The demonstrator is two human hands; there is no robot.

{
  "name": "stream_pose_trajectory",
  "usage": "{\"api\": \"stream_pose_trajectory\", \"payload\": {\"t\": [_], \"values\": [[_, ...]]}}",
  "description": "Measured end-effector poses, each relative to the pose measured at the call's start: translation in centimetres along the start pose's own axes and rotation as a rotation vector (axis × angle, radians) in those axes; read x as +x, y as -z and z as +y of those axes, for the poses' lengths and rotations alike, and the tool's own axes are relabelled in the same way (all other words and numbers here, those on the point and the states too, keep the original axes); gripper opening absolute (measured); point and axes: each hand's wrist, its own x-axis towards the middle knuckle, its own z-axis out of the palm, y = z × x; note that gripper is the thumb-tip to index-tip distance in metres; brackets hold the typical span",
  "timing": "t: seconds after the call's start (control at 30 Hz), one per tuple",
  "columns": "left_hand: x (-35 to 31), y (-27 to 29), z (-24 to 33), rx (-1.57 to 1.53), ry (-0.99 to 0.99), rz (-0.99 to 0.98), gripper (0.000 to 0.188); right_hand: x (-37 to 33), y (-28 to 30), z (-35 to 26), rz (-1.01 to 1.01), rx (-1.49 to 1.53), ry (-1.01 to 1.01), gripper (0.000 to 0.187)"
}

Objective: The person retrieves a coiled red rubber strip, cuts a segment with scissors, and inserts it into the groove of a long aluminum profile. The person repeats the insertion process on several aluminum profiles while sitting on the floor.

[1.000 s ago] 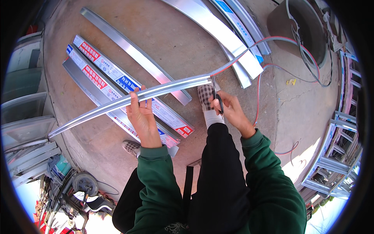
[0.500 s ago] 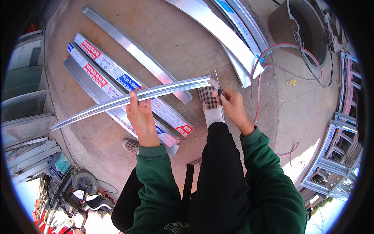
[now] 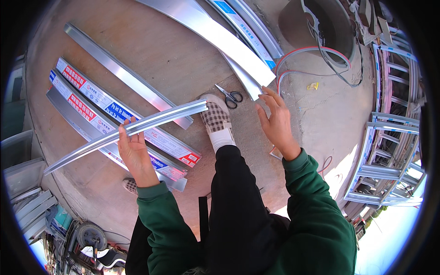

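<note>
A long, silver, channelled aluminium strip [image 3: 123, 132] is gripped by the closed fingers of the left hand [image 3: 133, 153], its far end held just above the checked slip-on shoe [image 3: 215, 117]. The right hand [image 3: 276, 121] is held open, fingers spread and empty. Black-handled scissors [image 3: 230, 96] are seen on the concrete just beyond its fingertips.

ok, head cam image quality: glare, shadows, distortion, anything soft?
Head view: hard sunlight; the loose aluminium profiles at the top glare near white; bottom right corner blows out. Fisheye bends the held aluminium rail and the metal frames at right. Left hand, right hand and scissors are sharp; black vignette rings the frame.
</note>
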Motion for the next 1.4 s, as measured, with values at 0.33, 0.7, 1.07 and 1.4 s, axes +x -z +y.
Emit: {"api": "stream_pose_trajectory", "payload": {"t": [0.33,0.7,1.07,1.4], "values": [[0.3,0.3,0.3,-0.021,0.001,0.000,0.045,13.6,3.5,4.5,-0.273,-1.041,0.486,0.013],[0.4,0.7,1.2,-0.019,-0.012,-0.014,0.043,1.3,3.4,9.6,-0.771,-0.858,0.297,0.008],[0.3,-0.6,1.0,-0.055,0.021,-0.055,0.040,-2.6,10.6,-1.1,-0.314,0.637,-0.456,0.022],[1.5,1.4,3.0,-0.183,0.079,-0.081,0.039,-1.5,6.4,-5.6,-0.311,0.892,-0.410,0.022]]}}
